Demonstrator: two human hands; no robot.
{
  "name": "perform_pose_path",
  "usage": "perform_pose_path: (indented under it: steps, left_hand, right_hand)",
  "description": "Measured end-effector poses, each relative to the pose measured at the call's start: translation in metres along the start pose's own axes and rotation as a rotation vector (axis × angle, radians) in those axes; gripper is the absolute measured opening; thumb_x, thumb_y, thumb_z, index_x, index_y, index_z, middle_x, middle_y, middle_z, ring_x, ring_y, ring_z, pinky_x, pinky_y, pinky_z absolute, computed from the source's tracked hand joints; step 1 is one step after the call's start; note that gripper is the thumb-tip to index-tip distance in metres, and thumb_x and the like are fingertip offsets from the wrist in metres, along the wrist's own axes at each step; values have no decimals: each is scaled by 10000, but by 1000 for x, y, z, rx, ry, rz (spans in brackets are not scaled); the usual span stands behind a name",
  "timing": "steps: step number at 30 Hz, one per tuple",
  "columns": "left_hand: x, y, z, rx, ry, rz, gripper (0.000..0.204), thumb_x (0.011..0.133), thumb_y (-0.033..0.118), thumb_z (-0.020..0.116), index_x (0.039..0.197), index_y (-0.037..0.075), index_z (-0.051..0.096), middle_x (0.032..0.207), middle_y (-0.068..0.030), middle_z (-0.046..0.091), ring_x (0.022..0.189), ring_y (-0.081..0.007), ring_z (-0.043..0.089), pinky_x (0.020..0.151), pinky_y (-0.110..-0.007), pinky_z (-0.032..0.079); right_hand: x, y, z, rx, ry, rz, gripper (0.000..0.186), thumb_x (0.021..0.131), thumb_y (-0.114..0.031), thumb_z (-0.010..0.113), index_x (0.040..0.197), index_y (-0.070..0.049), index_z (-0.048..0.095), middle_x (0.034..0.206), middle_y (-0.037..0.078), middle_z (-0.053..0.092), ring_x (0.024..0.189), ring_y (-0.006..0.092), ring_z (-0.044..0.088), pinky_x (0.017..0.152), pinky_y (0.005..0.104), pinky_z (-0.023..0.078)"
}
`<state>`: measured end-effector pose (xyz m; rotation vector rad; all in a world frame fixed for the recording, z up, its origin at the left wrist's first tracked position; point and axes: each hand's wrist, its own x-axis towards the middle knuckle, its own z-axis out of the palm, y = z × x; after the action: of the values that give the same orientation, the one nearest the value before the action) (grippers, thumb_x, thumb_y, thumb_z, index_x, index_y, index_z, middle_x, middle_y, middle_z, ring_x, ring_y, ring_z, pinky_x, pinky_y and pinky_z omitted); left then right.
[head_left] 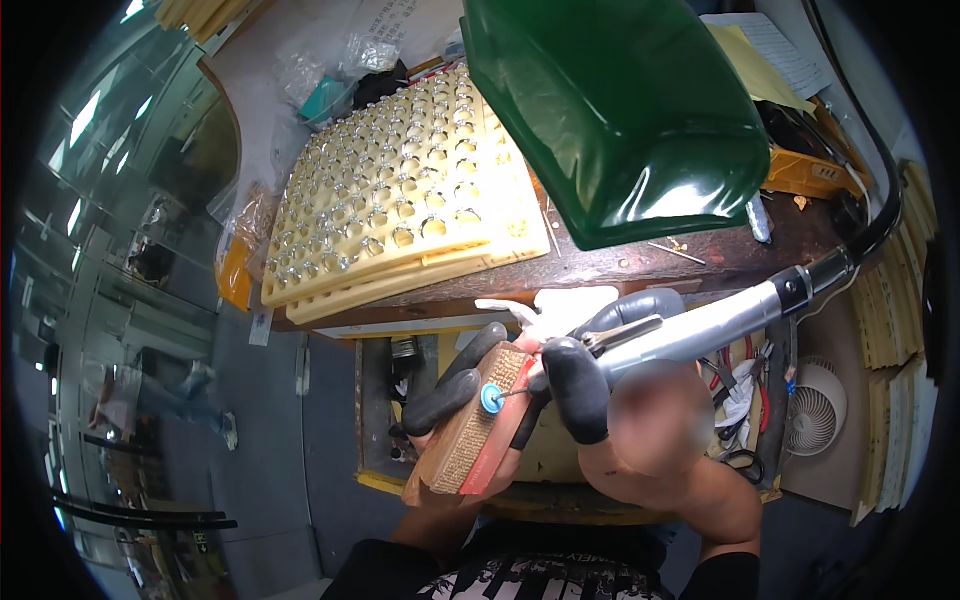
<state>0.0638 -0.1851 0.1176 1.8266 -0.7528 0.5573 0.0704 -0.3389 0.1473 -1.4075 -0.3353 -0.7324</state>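
My left hand (pixel 445 400), with black finger covers, is closed around a wooden block (pixel 465 440) that has a brown, bristle-like textured face and a red strip along one side. My right hand (pixel 590 400), also with black-covered fingers, grips a silver rotary handpiece (pixel 690 335). From its tip a thin shank carries a small blue disc (pixel 492 398), which lies at the block's textured face; whether it presses on it I cannot tell. Just beyond both hands a white piece of material (pixel 575 308) sits at the bench edge. Any small workpiece between my fingers is hidden.
A cream tray (pixel 440 255) of several shiny rings stands on the bench at left. A green glossy shield (pixel 620 110) overhangs the bench. Below my hands an open drawer (pixel 540 460) holds pliers and other tools at right. A white fan (pixel 815 405) stands right of it.
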Motion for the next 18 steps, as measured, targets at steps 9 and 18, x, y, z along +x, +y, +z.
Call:
perform_pose_path:
  steps: [9,18]
  left_hand:
    - [-8,-2,3,80,95,-24,572,821,120,780,1262,-6,438,1281,-264,594,1187,-313,615,1037,-428,460]
    - [-5,-4,-1,43,15,24,624,828,-13,740,1318,62,360,1340,-307,536,1230,-366,596,1037,-457,489]
  right_hand:
    - [-1,-1,1,43,21,53,207,847,-94,780,859,23,609,747,87,657,647,169,663,580,295,510]
    - [2,-4,-4,-8,-34,18,194,847,-107,782,859,21,637,761,94,676,657,182,680,588,303,517]
